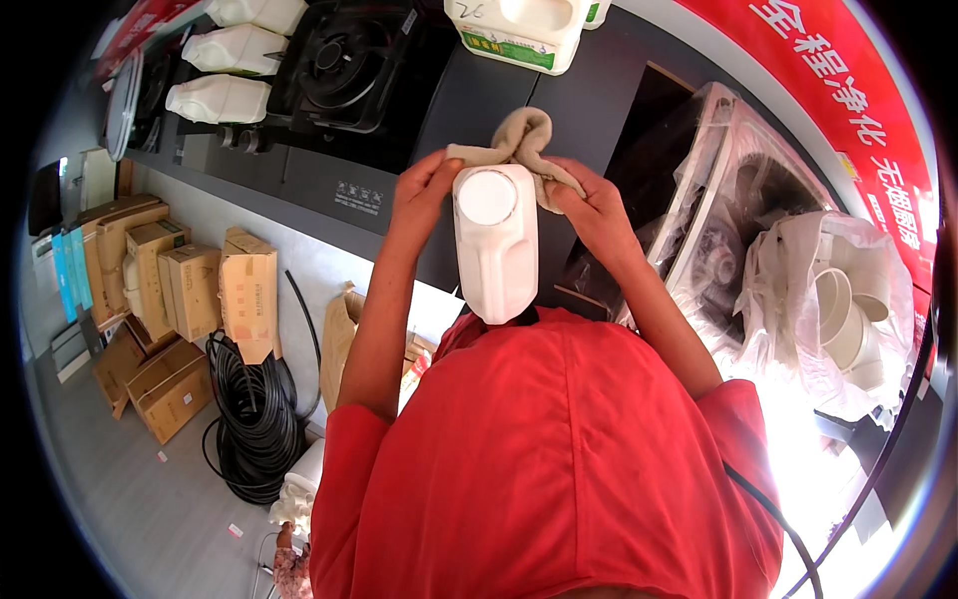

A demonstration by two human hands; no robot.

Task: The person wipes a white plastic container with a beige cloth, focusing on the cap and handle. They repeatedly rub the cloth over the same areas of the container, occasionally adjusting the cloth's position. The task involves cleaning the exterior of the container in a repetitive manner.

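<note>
A beige cloth (524,138) is stretched between my two hands, with a raised loop in its middle. My left hand (428,187) pinches its left end, and my right hand (587,198) grips the right end. Just below the cloth, close to my chest, stands a white plastic jug (498,254) with a round white cap and a moulded handle. The jug's far side is hidden by the cloth and its own top. My left fingers are beside the cap; whether they touch the jug I cannot tell.
A gas hob (333,64) lies at the left on the dark counter (479,97), beside several white bottles (228,99). A larger labelled jug (516,37) stands beyond. At right are plastic-wrapped appliances and a bag of white pipe fittings (857,322). Cartons (251,292) and coiled black hose (251,427) lie below left.
</note>
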